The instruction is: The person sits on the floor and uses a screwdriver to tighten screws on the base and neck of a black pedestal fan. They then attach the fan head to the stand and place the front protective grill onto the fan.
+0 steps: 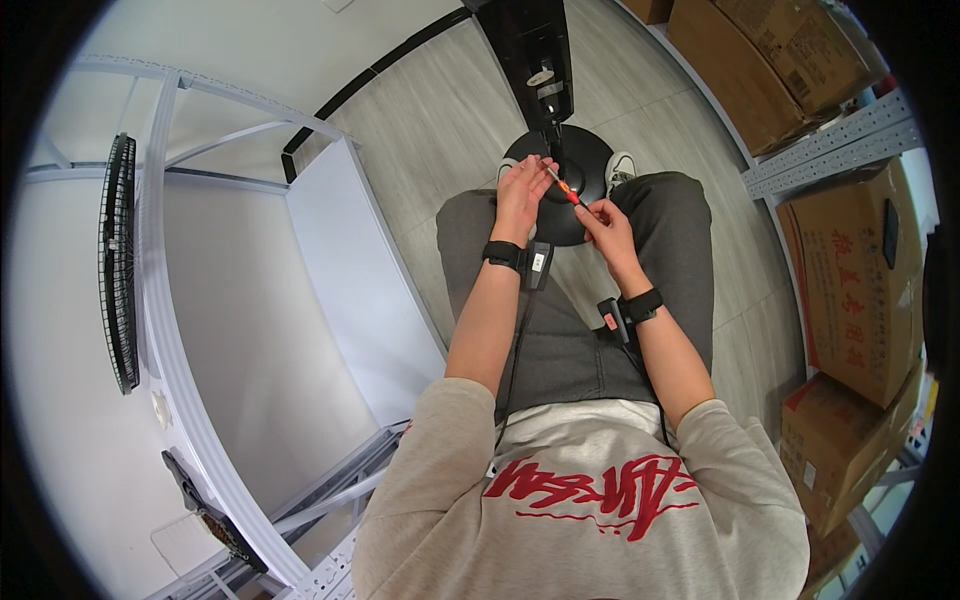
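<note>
I sit with both hands raised over my knees. My right hand [606, 228] grips a small screwdriver [563, 186] with an orange handle, its metal tip pointing up and left. My left hand [522, 188] is cupped around that tip, fingers curled; whether it holds something small is hidden. Just beyond the hands stands a round black fan base [590, 160] on the floor, with a black upright column [535, 55] rising from it. Both wrists carry black bands with small devices.
A white shelf frame [190, 330] with a white panel [350, 270] stands to my left, and a black fan grille [120, 260] leans against it. Cardboard boxes [850, 270] fill grey metal racking on the right. Grey wood-look floor lies ahead.
</note>
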Tool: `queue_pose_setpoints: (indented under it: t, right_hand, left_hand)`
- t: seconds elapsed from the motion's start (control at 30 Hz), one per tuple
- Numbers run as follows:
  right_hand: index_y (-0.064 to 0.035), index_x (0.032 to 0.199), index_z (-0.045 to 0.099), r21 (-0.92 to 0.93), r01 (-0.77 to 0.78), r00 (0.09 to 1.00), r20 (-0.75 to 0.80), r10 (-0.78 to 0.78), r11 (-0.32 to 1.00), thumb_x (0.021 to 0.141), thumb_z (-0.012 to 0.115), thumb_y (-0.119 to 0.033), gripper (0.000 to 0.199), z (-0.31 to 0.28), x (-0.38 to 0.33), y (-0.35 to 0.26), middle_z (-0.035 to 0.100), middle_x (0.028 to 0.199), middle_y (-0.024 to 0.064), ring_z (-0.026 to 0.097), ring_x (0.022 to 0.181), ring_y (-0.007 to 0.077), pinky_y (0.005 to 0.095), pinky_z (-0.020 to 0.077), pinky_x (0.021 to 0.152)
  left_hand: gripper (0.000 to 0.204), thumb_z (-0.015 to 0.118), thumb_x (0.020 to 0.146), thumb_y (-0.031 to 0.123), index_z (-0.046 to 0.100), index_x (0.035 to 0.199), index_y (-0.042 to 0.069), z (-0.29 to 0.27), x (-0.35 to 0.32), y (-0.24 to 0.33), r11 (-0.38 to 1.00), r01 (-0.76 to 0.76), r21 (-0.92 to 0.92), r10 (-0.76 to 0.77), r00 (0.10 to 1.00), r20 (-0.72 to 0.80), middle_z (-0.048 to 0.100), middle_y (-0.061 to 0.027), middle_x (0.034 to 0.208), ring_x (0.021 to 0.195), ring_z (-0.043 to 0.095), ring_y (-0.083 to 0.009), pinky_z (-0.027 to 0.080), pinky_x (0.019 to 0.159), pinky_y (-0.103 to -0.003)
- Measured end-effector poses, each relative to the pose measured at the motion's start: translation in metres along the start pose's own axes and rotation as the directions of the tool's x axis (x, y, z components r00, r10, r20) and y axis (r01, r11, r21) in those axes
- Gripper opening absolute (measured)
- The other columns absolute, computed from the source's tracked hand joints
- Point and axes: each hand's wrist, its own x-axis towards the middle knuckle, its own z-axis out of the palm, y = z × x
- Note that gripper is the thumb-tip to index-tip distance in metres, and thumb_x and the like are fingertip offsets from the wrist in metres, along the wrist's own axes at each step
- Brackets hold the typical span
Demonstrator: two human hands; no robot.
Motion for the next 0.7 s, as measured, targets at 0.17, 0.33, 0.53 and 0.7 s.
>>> queue_pose_setpoints:
  t: [0.17, 0.33, 0.53, 0.7]
  right_hand:
    - [-0.0039, 0.091, 0.062, 0.002, 0.005, 1.0, -0.004, -0.005, 1.0, 0.089, 0.076, -0.025, 0.025, -0.001, 0.001, 0.003, 0.059, 0.073, -0.0029, 0.053, 0.06, 0.0056, 0.0224, 0.0437, 0.054]
    - [-0.0037, 0.089, 0.063, -0.003, 0.018, 1.0, -0.011, -0.018, 1.0, 0.089, 0.076, -0.025, 0.025, -0.001, 0.002, 0.004, 0.059, 0.073, -0.0031, 0.052, 0.061, 0.0046, 0.0213, 0.0422, 0.054]
    - [-0.0018, 0.088, 0.064, -0.146, 0.057, 0.995, -0.073, -0.068, 0.988, 0.085, 0.079, -0.025, 0.027, -0.006, 0.005, 0.005, 0.061, 0.073, -0.0018, 0.053, 0.064, 0.0063, 0.0237, 0.0431, 0.058]
    - [-0.0023, 0.091, 0.065, -0.41, 0.225, 0.949, -0.112, -0.293, 0.884, 0.082, 0.08, -0.025, 0.028, -0.001, -0.009, -0.017, 0.063, 0.073, 0.0037, 0.056, 0.066, 0.0095, 0.0271, 0.0461, 0.062]
  left_hand:
    - [0.022, 0.062, 0.099, 0.021, 0.06, 0.104, -0.001, 0.006, -0.004, 0.005, 0.998, 0.054, -0.036, -0.053, 0.999, 0.008, 0.067, -0.0177, 0.106, 0.102, 0.068, -0.0295, 0.056, 0.094, -0.039]
    - [0.024, 0.064, 0.098, 0.023, 0.06, 0.1, 0.0, 0.008, -0.005, 0.006, 0.997, 0.08, -0.023, -0.079, 0.997, 0.01, 0.067, -0.0181, 0.103, 0.099, 0.068, -0.0293, 0.057, 0.091, -0.04]
    - [0.022, 0.066, 0.096, 0.022, 0.061, 0.097, 0.0, 0.007, -0.004, 0.007, 0.996, 0.09, 0.022, -0.09, 0.996, -0.001, 0.068, -0.0166, 0.1, 0.095, 0.069, -0.0274, 0.058, 0.086, -0.037]
    - [0.021, 0.069, 0.094, 0.021, 0.061, 0.096, 0.001, 0.001, -0.004, 0.012, 0.981, 0.071, 0.18, -0.073, 0.997, 0.0, 0.069, -0.0139, 0.093, 0.089, 0.07, -0.0243, 0.058, 0.08, -0.034]
